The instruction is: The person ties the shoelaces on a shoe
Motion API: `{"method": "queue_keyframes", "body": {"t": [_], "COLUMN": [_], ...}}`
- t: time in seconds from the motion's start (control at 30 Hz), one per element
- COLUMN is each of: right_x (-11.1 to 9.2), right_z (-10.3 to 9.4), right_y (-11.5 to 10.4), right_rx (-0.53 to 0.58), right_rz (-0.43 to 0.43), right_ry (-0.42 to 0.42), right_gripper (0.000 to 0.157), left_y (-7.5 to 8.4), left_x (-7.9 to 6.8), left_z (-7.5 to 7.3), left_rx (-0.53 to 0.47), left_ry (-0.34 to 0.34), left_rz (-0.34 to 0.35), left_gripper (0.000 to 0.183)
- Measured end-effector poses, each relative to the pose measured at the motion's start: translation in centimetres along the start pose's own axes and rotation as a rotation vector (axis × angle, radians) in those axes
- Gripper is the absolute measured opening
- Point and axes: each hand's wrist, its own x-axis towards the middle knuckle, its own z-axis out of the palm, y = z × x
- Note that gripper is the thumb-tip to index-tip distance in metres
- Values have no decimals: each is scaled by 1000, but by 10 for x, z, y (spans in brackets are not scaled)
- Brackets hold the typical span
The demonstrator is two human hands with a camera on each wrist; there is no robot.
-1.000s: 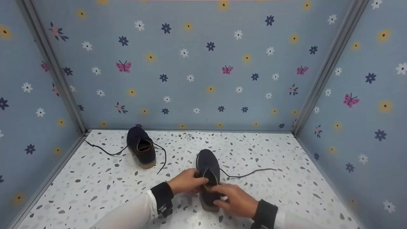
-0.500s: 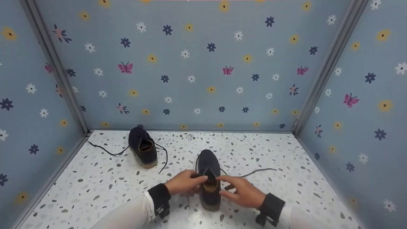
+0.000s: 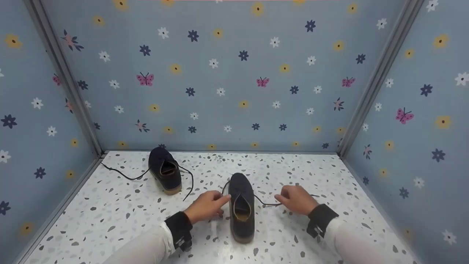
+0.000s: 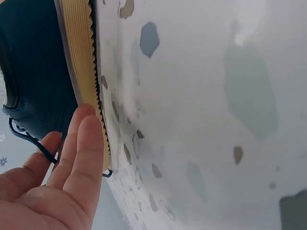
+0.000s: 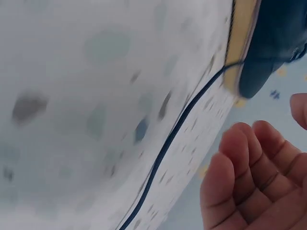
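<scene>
A dark navy lace-up shoe [image 3: 241,216] stands upright on the floor between the hands, toe pointing away. My left hand [image 3: 206,206] is at the shoe's left side, its fingers fairly straight. In the left wrist view, the left shoelace [image 4: 32,139] runs down from the shoe between thumb and fingers; no firm pinch shows. To the right, my right hand [image 3: 296,199] hovers over the right shoelace [image 3: 269,204], fingers bent and thumb apart. The right wrist view shows that lace [image 5: 177,124] lying beside the fingers, with nothing held.
A matching shoe [image 3: 165,172] stands farther back on the left, its laces spread to both sides. The speckled white floor [image 3: 205,165] ends at blue flower-patterned panels [image 3: 234,80] at the back and on both sides, joined by metal corner strips.
Both hands have come off the shoe's opening. My right hand has moved right to above the lace, while the left has shifted slightly left beside the shoe. The shoe stays in place.
</scene>
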Motion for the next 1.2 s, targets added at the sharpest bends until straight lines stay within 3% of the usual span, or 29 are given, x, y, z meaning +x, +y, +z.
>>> {"method": "queue_keyframes", "body": {"t": [0.37, 0.67, 0.77, 0.97, 1.2], "right_x": [17, 20, 21, 20, 22], "right_z": [-16, -22, -22, -19, -15], "right_y": [34, 46, 45, 46, 47], "right_rx": [-125, -234, -241, -225, -211], "right_rz": [277, 410, 420, 433, 435], "right_ry": [-157, -274, -292, -291, -290], "right_gripper": [42, 53, 54, 75, 73], "left_y": [-6, -6, -5, -2, -2], "left_x": [8, 16, 16, 18, 18], "left_z": [-6, -2, -1, 0, -1], "left_rx": [-75, -142, -145, -168, -194], "left_ry": [99, 174, 208, 256, 311], "left_rz": [21, 39, 49, 10, -39], "left_gripper": [36, 20, 16, 13, 19]}}
